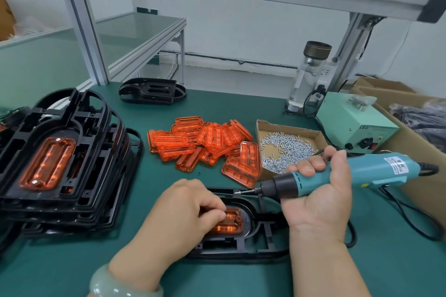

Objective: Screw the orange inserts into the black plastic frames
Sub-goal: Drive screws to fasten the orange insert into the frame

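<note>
Green table (72, 260): black frame (253, 243) sat at the front edge, orange insert (233, 223) seated in it. Your left hand (185, 210) pinched what looked like a screw (225, 216) at the insert; your right hand (318, 200) gripped the screwdriver (376, 171), bit clear of the work. You needed that screw square in its hole before driving plumb.

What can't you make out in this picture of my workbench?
Head view, left hand: fingers hide whether it holds anything over the orange insert.
Head view, screwdriver label: print too small.
Head view, stack of frames: cut off by left edge.
</note>
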A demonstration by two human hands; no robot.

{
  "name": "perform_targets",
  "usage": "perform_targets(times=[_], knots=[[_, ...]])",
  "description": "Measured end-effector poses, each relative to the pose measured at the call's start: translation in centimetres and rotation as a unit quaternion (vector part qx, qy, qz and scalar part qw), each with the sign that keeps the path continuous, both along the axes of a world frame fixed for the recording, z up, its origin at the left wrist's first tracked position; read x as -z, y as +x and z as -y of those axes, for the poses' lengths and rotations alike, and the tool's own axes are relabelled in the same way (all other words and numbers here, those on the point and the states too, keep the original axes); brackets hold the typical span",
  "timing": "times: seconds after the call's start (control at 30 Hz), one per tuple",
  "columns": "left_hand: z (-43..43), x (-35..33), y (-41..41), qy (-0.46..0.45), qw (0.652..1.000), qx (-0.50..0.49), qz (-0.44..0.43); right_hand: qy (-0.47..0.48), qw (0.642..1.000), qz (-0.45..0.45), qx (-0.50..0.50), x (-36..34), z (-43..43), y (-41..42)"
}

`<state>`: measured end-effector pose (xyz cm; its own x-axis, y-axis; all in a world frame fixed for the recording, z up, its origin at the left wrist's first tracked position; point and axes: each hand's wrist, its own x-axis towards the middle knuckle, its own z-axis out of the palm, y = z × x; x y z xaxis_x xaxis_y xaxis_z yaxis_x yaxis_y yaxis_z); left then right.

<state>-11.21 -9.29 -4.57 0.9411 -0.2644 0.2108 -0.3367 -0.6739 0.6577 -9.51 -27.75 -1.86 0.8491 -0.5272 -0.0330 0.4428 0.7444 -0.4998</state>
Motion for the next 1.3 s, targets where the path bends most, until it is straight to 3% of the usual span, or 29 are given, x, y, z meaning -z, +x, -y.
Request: perform_targets(times=[0.2,0.57,1.3], knots=[[0.7,-0.3,-0.1,0.133,0.991,0.011,0.014,-0.016,1.000,-0.015,0.002,-0.6,0.3,-0.2],[0.7,0.0,0.0,0.094,0.995,0.013,-0.028,-0.129,0.990,-0.054,0.016,-0.7,0.6,0.0],[0.7,0.1,0.0,0.069,0.997,0.010,-0.028,-0.275,0.961,-0.009,-0.018,-0.9,-0.5,-0.2]])
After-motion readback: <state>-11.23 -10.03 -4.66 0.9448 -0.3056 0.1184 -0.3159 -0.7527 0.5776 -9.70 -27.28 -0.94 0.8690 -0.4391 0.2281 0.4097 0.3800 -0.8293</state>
